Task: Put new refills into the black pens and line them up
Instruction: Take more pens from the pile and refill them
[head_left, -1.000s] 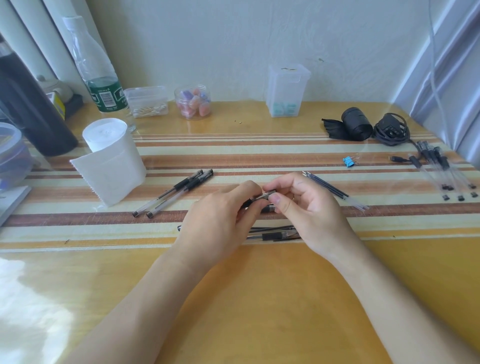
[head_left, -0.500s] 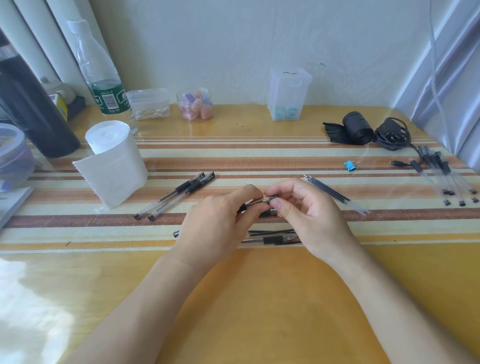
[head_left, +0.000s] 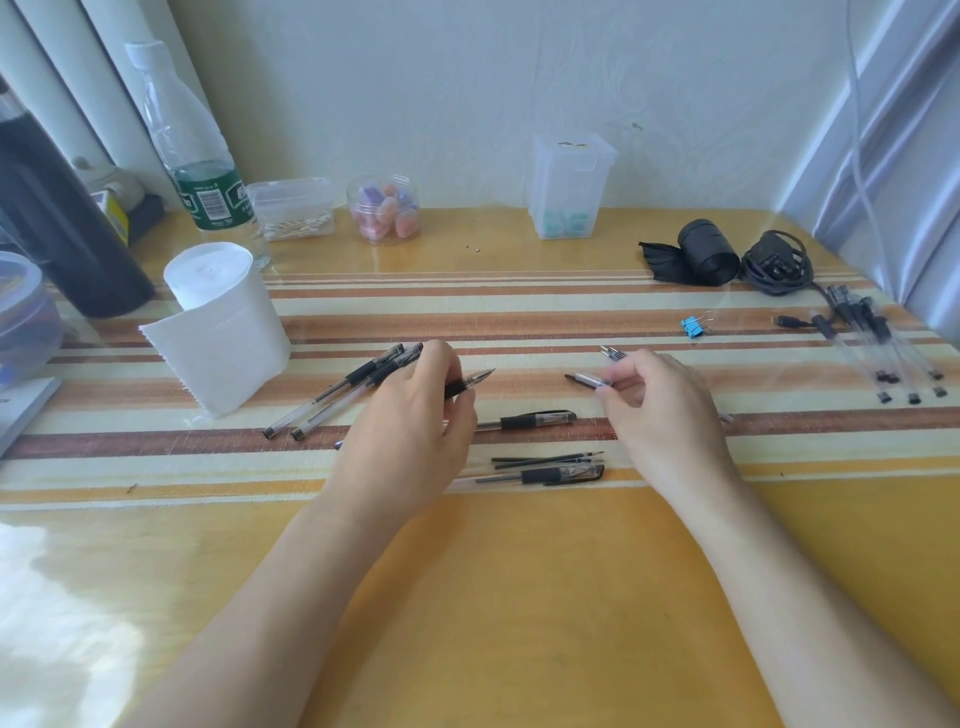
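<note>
Two hands hover apart above the striped table (head_left: 519, 597). The left hand (head_left: 410, 431), fingers curled, grips an uncapped black pen (head_left: 470, 383) with its tip pointing right. The right hand (head_left: 660, 410) pinches a clear cap (head_left: 589, 379) between thumb and fingertips. Between the wrists lie a capped pen (head_left: 537, 420) and loose refills (head_left: 545, 459).

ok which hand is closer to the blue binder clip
Right. The right hand is just short of the blue binder clip, slightly to its left; the left hand is much farther left.
</note>
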